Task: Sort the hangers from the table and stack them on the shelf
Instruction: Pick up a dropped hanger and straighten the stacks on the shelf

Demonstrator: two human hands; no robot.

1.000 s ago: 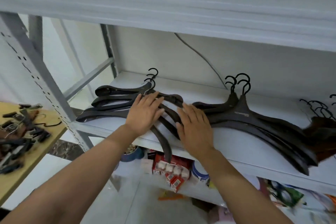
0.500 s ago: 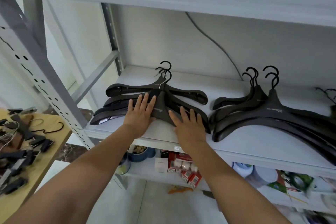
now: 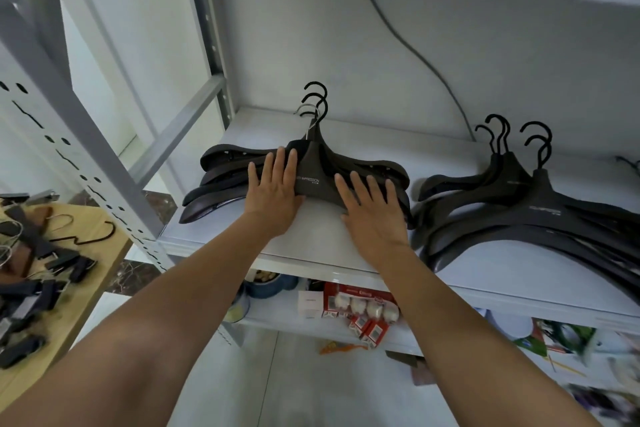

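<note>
Two hanger stacks lay on the shelf (image 3: 311,246): we counted three hooks (image 3: 314,83) on the left stack (image 3: 311,166), four on the right stack (image 3: 540,208). Our left hand (image 3: 273,198) and right hand (image 3: 372,215) pressed flat, fingers spread, on the left stack, fanned out a second earlier, by then squared.

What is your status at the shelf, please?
Left hand and right hand open, flat on the left stack of dark plastic hangers on the grey metal shelf. Second dark hanger stack close on the right. Clip hangers on wooden table.
</note>
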